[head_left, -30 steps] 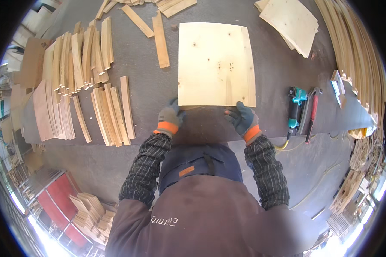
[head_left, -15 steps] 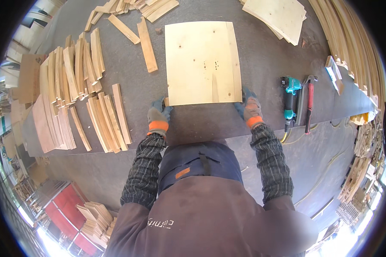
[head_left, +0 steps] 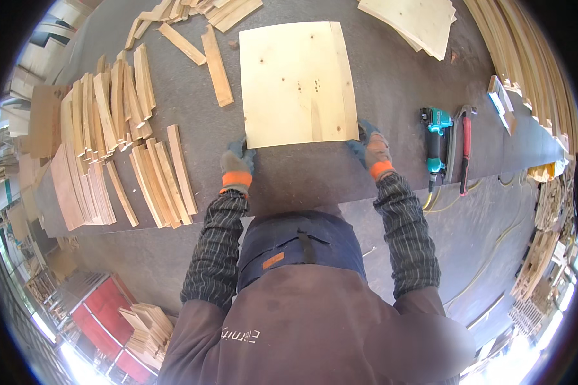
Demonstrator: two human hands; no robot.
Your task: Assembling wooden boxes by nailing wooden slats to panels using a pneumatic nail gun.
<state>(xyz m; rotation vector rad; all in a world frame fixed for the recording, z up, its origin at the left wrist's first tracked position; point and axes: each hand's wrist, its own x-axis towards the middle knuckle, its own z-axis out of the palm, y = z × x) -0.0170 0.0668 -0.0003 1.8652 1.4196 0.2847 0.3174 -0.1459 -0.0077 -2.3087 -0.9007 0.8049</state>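
A square pale wooden panel [head_left: 298, 83] with small knots and a cluster of dark specks lies in front of me on the dark worktable [head_left: 295, 176]. At its near left corner is my left hand [head_left: 237, 165], in a grey and blue glove with an orange cuff, closed on the edge. My right hand [head_left: 374, 149], gloved the same way, closes on the near right corner. Parts of the fingers are hidden at the panel's edge. To the right of it lie a teal nail gun [head_left: 435, 141] and a hammer with a red handle [head_left: 466, 151].
Rows of wooden strips [head_left: 109, 109] cover the table's left side, with more loose strips [head_left: 217, 67] beyond. Further panels [head_left: 414, 25] lie stacked at the far right. Long boards [head_left: 526, 70] line the right edge. A yellow hose [head_left: 488, 263] trails over the floor.
The panel has shifted a little away from me and slightly left, turning a bit counterclockwise. Both hands have moved along with it at its near corners.
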